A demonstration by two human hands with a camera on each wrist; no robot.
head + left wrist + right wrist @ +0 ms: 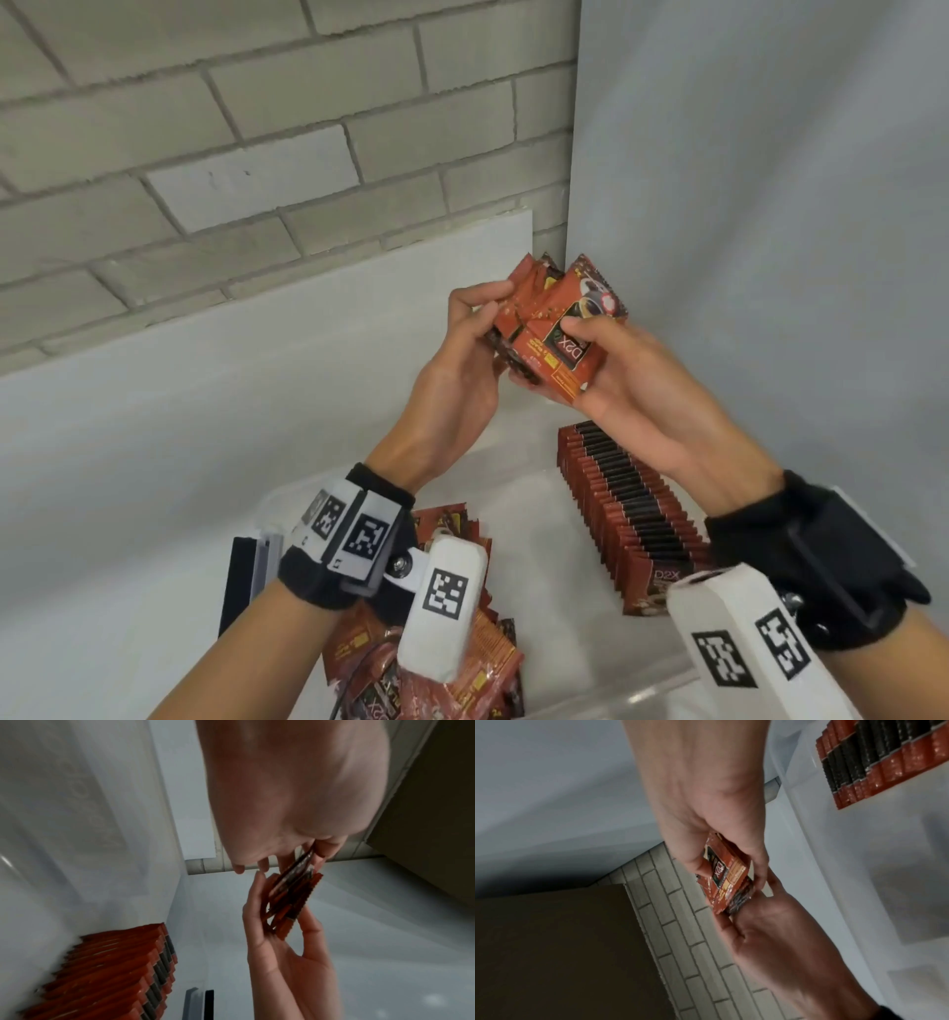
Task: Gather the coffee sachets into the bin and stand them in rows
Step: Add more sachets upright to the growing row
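Note:
Both hands hold one bundle of red coffee sachets (557, 318) in the air above the clear bin (631, 696). My left hand (485, 311) pinches the bundle's left edge with curled fingers. My right hand (590, 352) grips its right side, thumb on the front sachet. The left wrist view shows the bundle (293, 898) edge-on between the two hands, and the right wrist view shows its printed face (727, 880). A long row of sachets (631, 519) stands upright along the bin's right side. A loose pile of sachets (480, 663) lies at the bin's left, partly hidden by my left wrist.
A brick wall (205, 128) runs behind, with a white board (257, 360) leaning on it. A plain grey wall (770, 205) closes the right side. A black and grey flat object (241, 575) stands just left of the bin. Bare bin floor (544, 565) shows between pile and row.

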